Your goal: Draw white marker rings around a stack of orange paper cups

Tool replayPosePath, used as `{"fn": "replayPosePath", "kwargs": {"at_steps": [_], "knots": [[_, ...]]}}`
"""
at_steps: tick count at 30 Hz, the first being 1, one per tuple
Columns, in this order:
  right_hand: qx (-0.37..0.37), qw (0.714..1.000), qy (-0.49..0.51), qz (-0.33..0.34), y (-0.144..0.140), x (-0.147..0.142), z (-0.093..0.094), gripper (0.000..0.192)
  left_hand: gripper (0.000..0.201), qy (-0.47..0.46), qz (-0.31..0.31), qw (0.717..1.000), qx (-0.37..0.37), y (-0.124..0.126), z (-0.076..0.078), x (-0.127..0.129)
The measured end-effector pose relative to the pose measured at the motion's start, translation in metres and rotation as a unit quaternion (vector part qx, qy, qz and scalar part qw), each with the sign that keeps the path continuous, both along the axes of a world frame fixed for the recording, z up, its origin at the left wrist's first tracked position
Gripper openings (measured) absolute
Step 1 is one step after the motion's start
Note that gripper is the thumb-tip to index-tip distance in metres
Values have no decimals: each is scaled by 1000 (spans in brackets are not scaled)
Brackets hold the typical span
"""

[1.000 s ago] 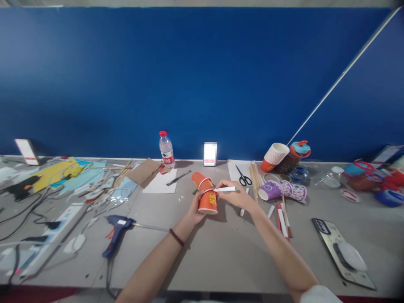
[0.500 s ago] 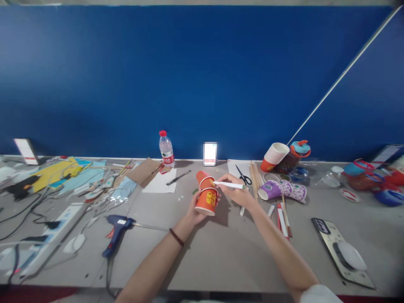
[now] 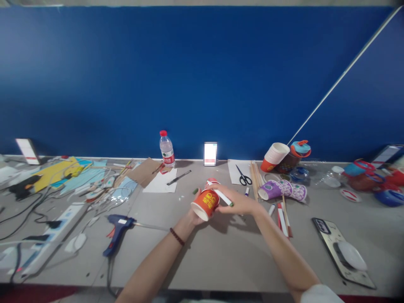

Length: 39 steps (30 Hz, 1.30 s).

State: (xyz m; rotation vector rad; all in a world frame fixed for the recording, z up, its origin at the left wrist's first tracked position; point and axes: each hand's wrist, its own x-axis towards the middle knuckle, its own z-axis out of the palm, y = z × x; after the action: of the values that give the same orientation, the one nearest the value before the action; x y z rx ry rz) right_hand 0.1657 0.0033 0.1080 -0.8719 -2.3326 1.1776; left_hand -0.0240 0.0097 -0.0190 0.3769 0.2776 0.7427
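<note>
Head view: two orange cups (image 3: 205, 203), one marker (image 3: 222, 197).

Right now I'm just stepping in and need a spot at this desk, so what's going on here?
A person sits at a cluttered grey desk and holds orange paper cups in the left hand, tipped so the open end faces them. The right hand holds a white marker against the cups. A blue glue gun lies to the left, scissors and a purple cup to the right.
</note>
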Motion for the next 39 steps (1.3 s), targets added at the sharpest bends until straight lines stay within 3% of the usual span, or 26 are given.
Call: {"fn": "replayPosePath", "kwargs": {"at_steps": [3,6,10,12,15,19,21,25,32,37,39], "knots": [[29,999,-17,-32,-1,-2,-2,63,65,38,-27,997,-54,0,0,-3],[76,995,-28,-66,-1,-6,-4,55,66,55,-38,996,-52,-1,-4,-6],[135,985,-26,-106,0,-9,-7,49,45,98,-25,995,27,-3,-11,-1],[151,978,-10,-141,1,-9,-10,52,52,129,-15,988,82,-4,-11,6],[140,967,32,-210,3,-7,-17,56,59,167,39,980,104,-4,-8,16],[116,942,69,-309,8,-6,-26,60,23,184,179,962,90,-5,5,22],[105,934,72,-333,11,-8,-29,58,26,161,214,958,105,-7,13,20],[85,933,61,-345,12,-13,-34,53,47,99,180,974,100,-11,23,18],[68,937,61,-337,10,-19,-38,45,60,63,145,985,73,-14,18,20],[87,921,171,-340,11,-16,-29,30,50,79,121,989,39,-11,9,14],[58,917,230,-321,10,-15,-26,33,50,80,117,989,49,-10,5,12]]}}
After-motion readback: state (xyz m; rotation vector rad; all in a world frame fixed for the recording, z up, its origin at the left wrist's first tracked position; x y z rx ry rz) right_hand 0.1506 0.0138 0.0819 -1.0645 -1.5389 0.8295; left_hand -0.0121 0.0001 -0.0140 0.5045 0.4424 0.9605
